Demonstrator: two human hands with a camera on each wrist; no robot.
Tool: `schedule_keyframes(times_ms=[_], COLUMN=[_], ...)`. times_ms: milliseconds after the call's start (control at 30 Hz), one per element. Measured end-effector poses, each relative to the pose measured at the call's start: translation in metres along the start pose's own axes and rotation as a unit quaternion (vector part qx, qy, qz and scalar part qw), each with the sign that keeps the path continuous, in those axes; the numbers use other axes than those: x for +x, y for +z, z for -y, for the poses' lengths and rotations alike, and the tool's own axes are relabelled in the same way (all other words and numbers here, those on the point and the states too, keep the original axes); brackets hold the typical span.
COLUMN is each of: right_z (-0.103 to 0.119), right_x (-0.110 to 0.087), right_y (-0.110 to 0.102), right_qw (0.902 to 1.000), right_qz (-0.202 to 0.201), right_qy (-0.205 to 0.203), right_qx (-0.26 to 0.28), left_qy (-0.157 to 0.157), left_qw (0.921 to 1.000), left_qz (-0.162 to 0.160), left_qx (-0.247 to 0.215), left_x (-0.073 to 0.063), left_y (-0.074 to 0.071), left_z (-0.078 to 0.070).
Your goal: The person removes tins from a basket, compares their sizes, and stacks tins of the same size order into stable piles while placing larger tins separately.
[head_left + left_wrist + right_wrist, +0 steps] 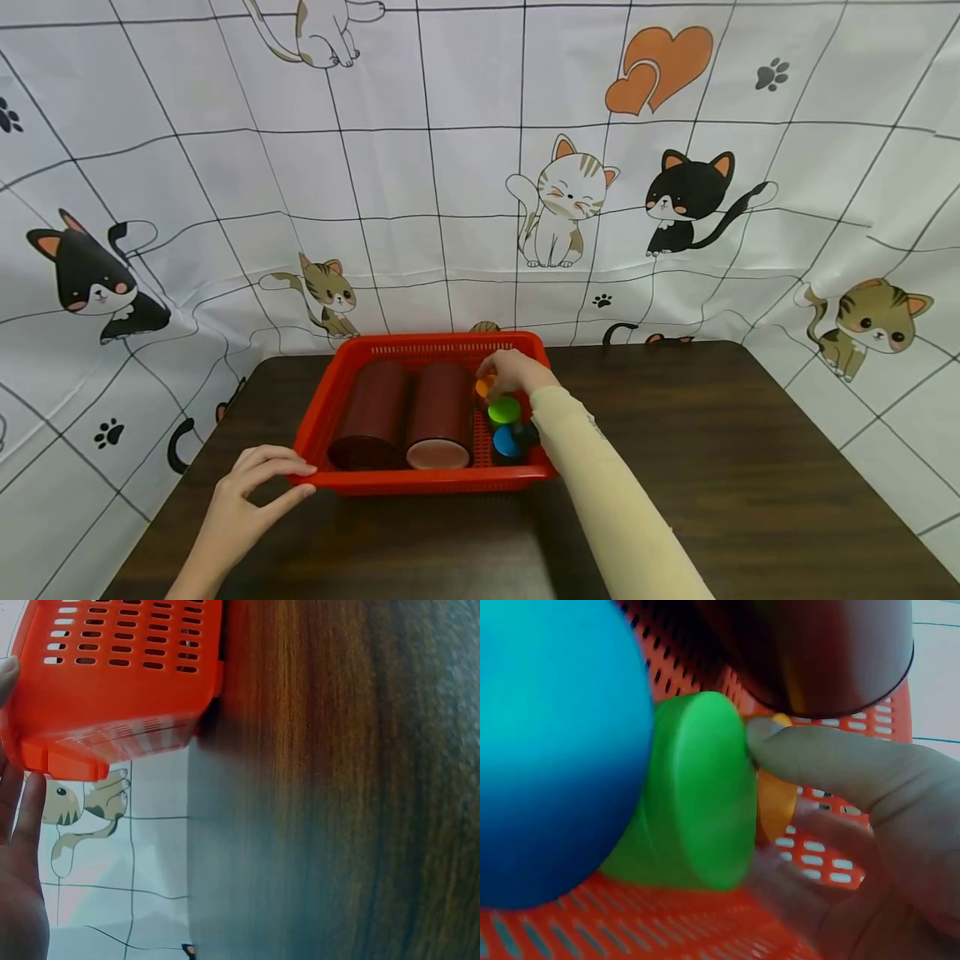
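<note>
Orange cap (pixel 483 386), just beyond the green cap (pixel 505 410) inside the red plastic basket (pixel 442 482), is pinched by the nearer right hand (pixel 513 371), the near-left corner being held by the left hand (pixel 251 492).

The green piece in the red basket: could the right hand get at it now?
Probably yes: the right hand is right beside the green piece, whose top looks uncovered, though that hand seems busy holding the orange piece.
</note>
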State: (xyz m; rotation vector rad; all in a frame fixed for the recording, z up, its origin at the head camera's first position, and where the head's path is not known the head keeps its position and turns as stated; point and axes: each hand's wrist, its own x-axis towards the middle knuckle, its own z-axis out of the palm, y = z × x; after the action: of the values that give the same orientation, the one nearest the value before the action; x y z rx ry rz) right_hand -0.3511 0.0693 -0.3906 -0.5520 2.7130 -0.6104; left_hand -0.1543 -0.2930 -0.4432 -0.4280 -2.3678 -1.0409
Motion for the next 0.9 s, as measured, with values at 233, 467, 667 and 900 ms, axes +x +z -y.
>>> schedule_keyframes(times_ms=[233,467,667,900], right_z=[-0.002,0.000,0.004,0.006], right_x=[0.000,-0.001,-0.005,-0.009], right_y=[0.004,0.000,-0.010,-0.022], right_qw=[0.9993,0.9995,0.9992,0.9979], right_qz=[0.004,-0.012,-0.024,-0.046], right_qy=[0.005,-0.010,-0.019,-0.040], right_qx=[-0.037,-0.027,-0.024,-0.021], left_qy=[-0.011,0.003,0.008,0.006], left_qw=[0.9999,1.0000,1.0000,0.9999], left_qz=[0.003,0.000,0.001,-0.002], left_qx=[0.002,0.002,0.001,0.008], left_x=[0.001,0.001,0.003,0.002], left_y=[0.001,0.000,0.000,0.000], left_z=[0.000,0.001,0.000,-0.002])
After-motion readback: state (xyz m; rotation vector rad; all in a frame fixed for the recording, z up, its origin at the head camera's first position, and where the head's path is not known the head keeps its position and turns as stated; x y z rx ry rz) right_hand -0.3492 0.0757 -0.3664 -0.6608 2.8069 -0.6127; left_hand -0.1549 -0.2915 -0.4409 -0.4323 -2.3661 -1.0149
